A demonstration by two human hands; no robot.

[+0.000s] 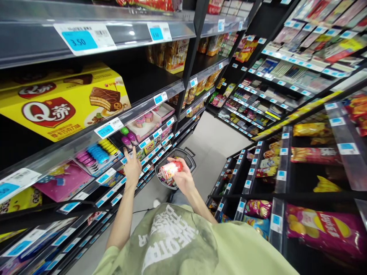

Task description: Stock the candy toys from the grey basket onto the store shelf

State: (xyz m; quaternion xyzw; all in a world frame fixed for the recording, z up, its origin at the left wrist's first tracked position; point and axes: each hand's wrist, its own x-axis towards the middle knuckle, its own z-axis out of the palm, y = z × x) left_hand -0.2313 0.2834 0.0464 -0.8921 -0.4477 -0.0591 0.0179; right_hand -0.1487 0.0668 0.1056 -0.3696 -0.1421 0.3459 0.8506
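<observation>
My right hand (pixel 183 177) is closed around a small red and white snack tub (pixel 171 169), held tilted over a black shopping basket (pixel 189 157) on the floor. My left hand (pixel 132 166) reaches to the left shelf edge with fingers stretched out, open, touching the blue price tags (pixel 145 143) below purple and green candy toys (pixel 127 138). The basket holds several packets, partly hidden by my right hand and the tub.
Black shelves line both sides of a narrow aisle. A big yellow cake box (pixel 63 101) sits upper left, a pink pack (pixel 64 179) below it. Chip bags (pixel 327 229) fill the right shelves. Grey floor (pixel 212 141) runs ahead to more shelving.
</observation>
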